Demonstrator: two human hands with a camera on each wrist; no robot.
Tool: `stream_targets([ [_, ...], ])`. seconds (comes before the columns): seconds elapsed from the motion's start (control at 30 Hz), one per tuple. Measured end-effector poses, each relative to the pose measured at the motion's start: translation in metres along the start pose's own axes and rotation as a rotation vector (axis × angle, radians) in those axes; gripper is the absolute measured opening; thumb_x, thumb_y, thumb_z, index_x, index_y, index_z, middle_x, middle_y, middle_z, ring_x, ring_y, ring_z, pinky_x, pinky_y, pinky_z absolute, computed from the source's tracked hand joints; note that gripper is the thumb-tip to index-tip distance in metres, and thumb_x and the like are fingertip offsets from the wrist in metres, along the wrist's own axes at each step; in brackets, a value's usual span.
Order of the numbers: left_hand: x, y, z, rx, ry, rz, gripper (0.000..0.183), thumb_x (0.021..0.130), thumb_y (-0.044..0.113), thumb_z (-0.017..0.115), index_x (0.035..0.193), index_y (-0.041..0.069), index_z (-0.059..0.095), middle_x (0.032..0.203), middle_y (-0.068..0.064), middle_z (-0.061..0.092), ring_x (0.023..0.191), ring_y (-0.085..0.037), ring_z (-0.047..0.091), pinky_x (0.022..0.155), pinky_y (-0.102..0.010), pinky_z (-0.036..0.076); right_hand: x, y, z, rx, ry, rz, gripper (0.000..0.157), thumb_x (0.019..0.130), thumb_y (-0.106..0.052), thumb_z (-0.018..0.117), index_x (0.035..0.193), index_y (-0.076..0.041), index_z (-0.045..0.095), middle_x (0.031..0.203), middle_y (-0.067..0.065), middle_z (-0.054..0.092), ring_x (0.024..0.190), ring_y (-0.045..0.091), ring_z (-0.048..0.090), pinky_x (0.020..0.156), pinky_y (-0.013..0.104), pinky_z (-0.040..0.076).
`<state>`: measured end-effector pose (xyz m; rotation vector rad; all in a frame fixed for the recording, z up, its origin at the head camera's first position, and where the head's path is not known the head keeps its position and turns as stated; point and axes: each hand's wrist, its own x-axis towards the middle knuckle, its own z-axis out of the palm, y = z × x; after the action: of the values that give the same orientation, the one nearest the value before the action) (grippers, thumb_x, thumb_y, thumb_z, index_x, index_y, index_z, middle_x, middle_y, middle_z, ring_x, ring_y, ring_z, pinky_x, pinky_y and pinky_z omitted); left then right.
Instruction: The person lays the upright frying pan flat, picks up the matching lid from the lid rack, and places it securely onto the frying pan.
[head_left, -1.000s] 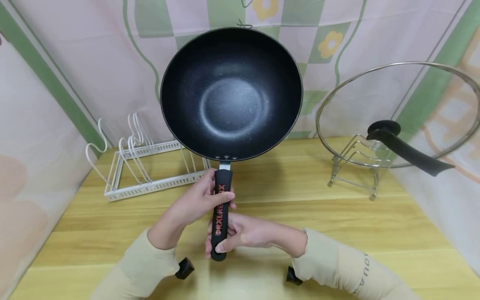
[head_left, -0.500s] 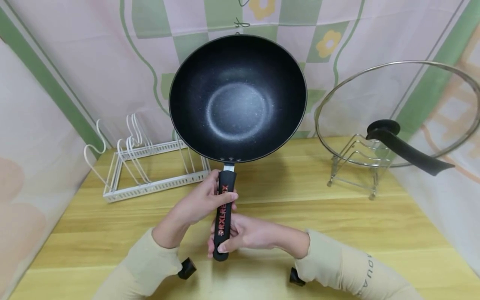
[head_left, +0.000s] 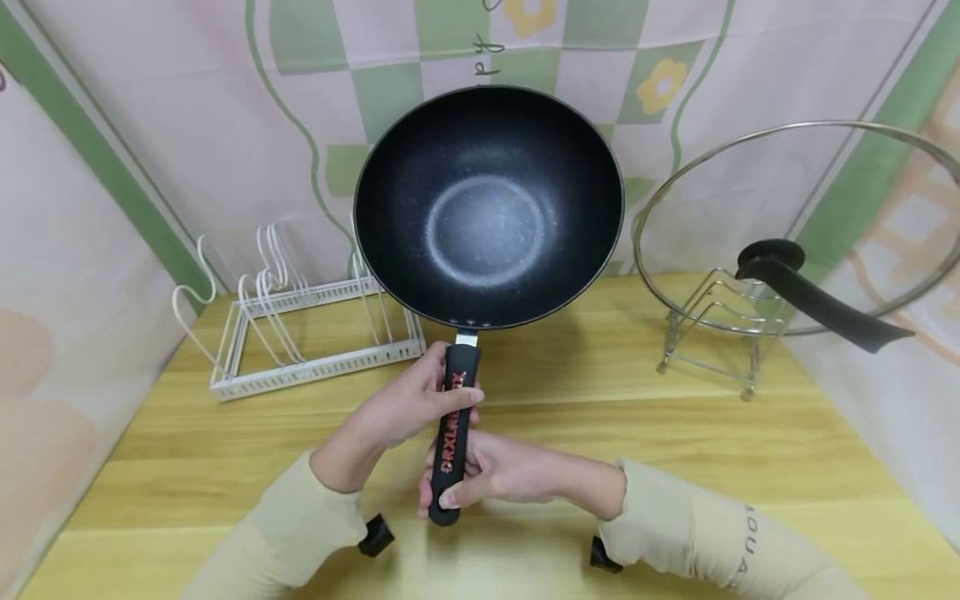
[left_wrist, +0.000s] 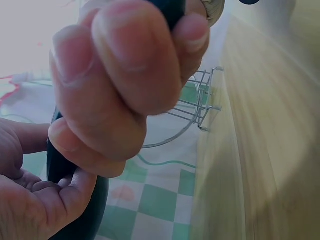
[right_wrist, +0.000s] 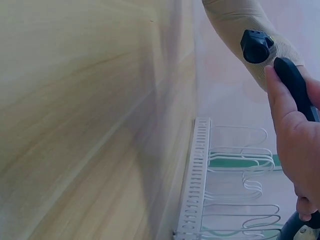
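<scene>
A black wok (head_left: pixel 487 208) is held up by its long handle over the wooden table, its dark inside facing the head camera. The left hand (head_left: pixel 405 404) grips the upper part of the black handle (head_left: pixel 448 458) near the pan, thumb across the red lettering. Farther down, the right hand (head_left: pixel 513 471) holds the handle's end, its thumb over the tip. Curled fingers (left_wrist: pixel 115 75) fill the middle of the left wrist view, with part of the handle showing behind them. The right wrist view shows the handle's end (right_wrist: pixel 290 82) beside a hand at the right edge.
To the left stands a white slotted rack (head_left: pixel 322 364) with wire dividers, partly behind the wok. A large glass lid with a black handle (head_left: pixel 817 304) stands upright in a small steel rack (head_left: pixel 750 358) on the right. Patterned cloth (head_left: pixel 382 100) hangs behind the table.
The wok has shifted a little to the right and downward in the head view, both hands moving with it. Their grip on the handle looks the same.
</scene>
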<state>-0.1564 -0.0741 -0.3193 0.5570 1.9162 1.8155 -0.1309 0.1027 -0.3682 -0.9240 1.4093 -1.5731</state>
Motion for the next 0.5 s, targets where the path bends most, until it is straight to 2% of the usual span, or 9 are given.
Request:
stream_targets([
  [0.37, 0.0036, 0.0008, 0.005, 0.0, -0.012, -0.001, 0.032, 0.101, -0.005, 0.057, 0.121, -0.005, 0.032, 0.095, -0.015, 0.061, 0.077, -0.018, 0.066, 0.074, -0.03, 0.056, -0.0067, -0.0028, -0.0003, 0.023, 0.013, 0.044, 0.032, 0.093, 0.007, 0.058, 0.121, 0.008, 0.041, 0.112, 0.021, 0.067, 0.103, 0.014, 0.068, 0.093, 0.03, 0.052],
  [0.5, 0.0038, 0.0013, 0.0058, 0.001, -0.017, -0.003, 0.032, 0.101, -0.005, 0.057, 0.121, -0.005, 0.033, 0.095, -0.014, 0.062, 0.076, -0.017, 0.066, 0.072, -0.029, 0.056, -0.008, -0.0024, 0.0009, 0.029, 0.01, 0.036, 0.032, 0.094, 0.008, 0.057, 0.122, 0.008, 0.041, 0.114, 0.025, 0.066, 0.105, 0.014, 0.068, 0.095, 0.03, 0.051],
])
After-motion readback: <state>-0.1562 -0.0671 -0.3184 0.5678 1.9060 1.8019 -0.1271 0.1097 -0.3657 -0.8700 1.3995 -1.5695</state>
